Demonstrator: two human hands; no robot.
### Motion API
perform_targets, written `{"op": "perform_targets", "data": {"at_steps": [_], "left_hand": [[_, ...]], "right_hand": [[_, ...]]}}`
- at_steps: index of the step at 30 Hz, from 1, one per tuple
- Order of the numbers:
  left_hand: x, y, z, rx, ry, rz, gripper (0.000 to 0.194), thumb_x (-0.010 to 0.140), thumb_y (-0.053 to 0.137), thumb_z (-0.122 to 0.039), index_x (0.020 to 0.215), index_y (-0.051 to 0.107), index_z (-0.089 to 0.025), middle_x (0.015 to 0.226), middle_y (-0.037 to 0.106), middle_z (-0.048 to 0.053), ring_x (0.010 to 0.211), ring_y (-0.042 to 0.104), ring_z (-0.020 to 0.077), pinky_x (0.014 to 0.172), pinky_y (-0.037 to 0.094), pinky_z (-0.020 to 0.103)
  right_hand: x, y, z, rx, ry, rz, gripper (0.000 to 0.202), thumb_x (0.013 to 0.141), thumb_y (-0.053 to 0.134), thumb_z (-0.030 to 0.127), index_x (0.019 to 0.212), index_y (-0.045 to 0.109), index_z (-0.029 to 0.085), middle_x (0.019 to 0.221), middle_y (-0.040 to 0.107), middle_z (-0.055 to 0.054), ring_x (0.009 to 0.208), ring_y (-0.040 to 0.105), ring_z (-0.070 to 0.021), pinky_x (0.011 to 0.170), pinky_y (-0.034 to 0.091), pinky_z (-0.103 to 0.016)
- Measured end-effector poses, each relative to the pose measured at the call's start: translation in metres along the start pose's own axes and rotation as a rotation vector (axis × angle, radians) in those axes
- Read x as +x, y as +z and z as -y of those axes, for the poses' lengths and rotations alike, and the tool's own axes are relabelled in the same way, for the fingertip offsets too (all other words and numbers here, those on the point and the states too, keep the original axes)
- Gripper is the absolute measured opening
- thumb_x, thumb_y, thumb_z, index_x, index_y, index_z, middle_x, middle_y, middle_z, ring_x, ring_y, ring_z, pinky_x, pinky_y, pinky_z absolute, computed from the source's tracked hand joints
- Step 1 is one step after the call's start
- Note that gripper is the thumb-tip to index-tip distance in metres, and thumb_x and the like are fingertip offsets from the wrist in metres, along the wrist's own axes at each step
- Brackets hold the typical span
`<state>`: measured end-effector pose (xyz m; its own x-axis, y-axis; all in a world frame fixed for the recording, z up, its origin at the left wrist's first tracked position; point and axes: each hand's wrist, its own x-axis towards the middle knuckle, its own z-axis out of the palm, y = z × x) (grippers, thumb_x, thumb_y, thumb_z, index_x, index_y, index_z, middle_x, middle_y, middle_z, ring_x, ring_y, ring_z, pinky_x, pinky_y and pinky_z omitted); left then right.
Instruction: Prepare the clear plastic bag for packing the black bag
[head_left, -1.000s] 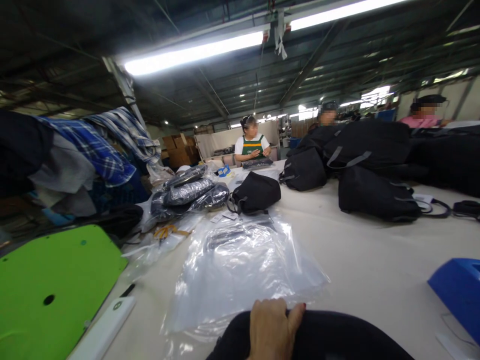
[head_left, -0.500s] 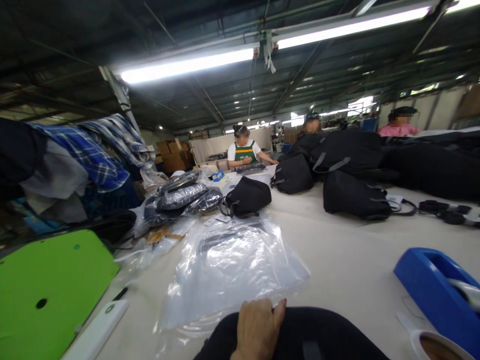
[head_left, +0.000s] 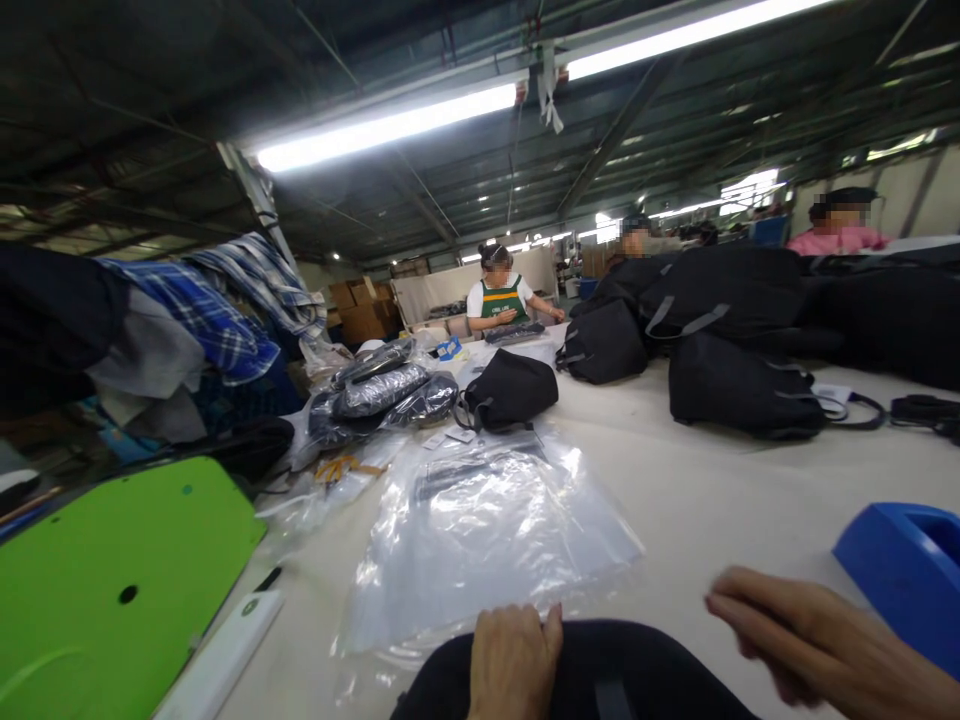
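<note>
Hands: left hand (head_left: 514, 660) is lying flat, fingers loosely spread, on a black bag (head_left: 637, 670) at 6 o'clock; right hand (head_left: 802, 640) is hovering open at 4 o'clock, fingers stretched leftward, gripping nothing. Clear plastic bags (head_left: 487, 530) are lying just beyond the black bag, toward 12 o'clock. Blue tape dispenser (head_left: 907, 570) is sitting at 3 o'clock; green board (head_left: 112, 590) at 9 o'clock. Small black bag (head_left: 510, 390) and wrapped bundles (head_left: 382, 390) are resting further out. Coworker in a green apron (head_left: 501, 298) is working at the table's (head_left: 720, 500) far end.
</note>
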<state>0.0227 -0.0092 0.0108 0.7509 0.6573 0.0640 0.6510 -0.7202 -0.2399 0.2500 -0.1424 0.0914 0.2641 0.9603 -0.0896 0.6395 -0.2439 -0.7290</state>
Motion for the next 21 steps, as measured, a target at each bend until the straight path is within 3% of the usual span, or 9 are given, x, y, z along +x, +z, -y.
{"op": "perform_targets", "data": {"at_steps": [1,3,5,8,10,12,15,21], "left_hand": [[0.0,0.005,-0.002,-0.008,-0.037,-0.057,0.031,0.09,0.046,-0.012,0.111,0.06,-0.031,0.078,0.067,0.004,0.071,0.065,0.0244,0.06,0.048,0.036],[-0.001,0.013,-0.005,-0.049,-0.135,-0.19,0.021,0.091,0.047,-0.016,0.094,0.065,-0.026,0.072,0.064,0.004,0.07,0.062,0.0228,0.063,0.044,0.036],[-0.002,0.019,-0.005,-0.131,-0.227,-0.309,0.024,0.092,0.044,-0.02,0.077,0.062,-0.021,0.068,0.061,0.003,0.068,0.059,0.0209,0.066,0.039,0.036],[-0.003,0.024,-0.003,-0.242,-0.308,-0.417,0.029,0.091,0.038,-0.015,0.068,0.056,-0.02,0.067,0.059,0.002,0.068,0.056,0.0196,0.067,0.034,0.036],[-0.002,0.027,-0.003,-0.299,-0.328,-0.436,0.026,0.089,0.039,-0.013,0.07,0.055,-0.02,0.068,0.059,0.001,0.068,0.055,0.0198,0.068,0.032,0.036],[-0.001,0.029,-0.003,-0.356,-0.347,-0.426,0.023,0.088,0.043,-0.016,0.069,0.056,-0.02,0.069,0.06,0.001,0.07,0.055,0.0206,0.069,0.031,0.037],[0.001,0.03,-0.004,-0.414,-0.368,-0.395,0.02,0.086,0.045,-0.017,0.07,0.057,-0.02,0.07,0.061,0.002,0.071,0.056,0.0218,0.07,0.031,0.037],[0.0,0.022,-0.001,-0.538,-0.422,-0.353,0.02,0.087,0.045,-0.017,0.072,0.058,-0.019,0.072,0.06,0.003,0.074,0.056,0.0221,0.071,0.032,0.036]], "right_hand": [[0.022,0.008,0.017,0.006,-0.079,0.054,0.036,0.085,0.036,0.05,0.074,0.058,0.024,0.065,0.062,-0.002,0.053,0.059,-0.0155,0.053,0.046,-0.028],[0.068,0.033,0.045,-0.095,-0.232,0.044,0.028,0.087,0.037,0.036,0.082,0.061,0.022,0.081,0.065,-0.004,0.074,0.062,-0.0169,0.069,0.046,-0.028],[0.108,0.067,0.058,-0.141,-0.251,0.048,0.019,0.083,0.049,0.03,0.093,0.062,0.02,0.098,0.064,-0.006,0.088,0.06,-0.0179,0.079,0.044,-0.028],[0.146,0.114,0.052,-0.216,-0.213,0.065,0.025,0.075,0.066,0.027,0.097,0.063,0.016,0.103,0.061,-0.01,0.095,0.058,-0.0223,0.083,0.042,-0.032],[0.157,0.132,0.039,-0.268,-0.181,0.061,0.021,0.073,0.069,0.027,0.09,0.065,0.015,0.099,0.061,-0.009,0.096,0.057,-0.024,0.083,0.042,-0.036],[0.162,0.138,0.028,-0.305,-0.164,0.063,0.012,0.079,0.064,0.027,0.083,0.064,0.015,0.094,0.062,-0.006,0.094,0.057,-0.0214,0.083,0.042,-0.037],[0.17,0.136,0.02,-0.347,-0.135,0.104,0.015,0.087,0.057,0.028,0.083,0.063,0.015,0.093,0.063,-0.003,0.091,0.057,-0.0171,0.083,0.044,-0.036],[0.187,0.13,0.026,-0.415,-0.036,0.207,0.021,0.088,0.057,0.034,0.082,0.061,0.014,0.086,0.063,-0.001,0.083,0.06,-0.016,0.079,0.048,-0.037]]}}
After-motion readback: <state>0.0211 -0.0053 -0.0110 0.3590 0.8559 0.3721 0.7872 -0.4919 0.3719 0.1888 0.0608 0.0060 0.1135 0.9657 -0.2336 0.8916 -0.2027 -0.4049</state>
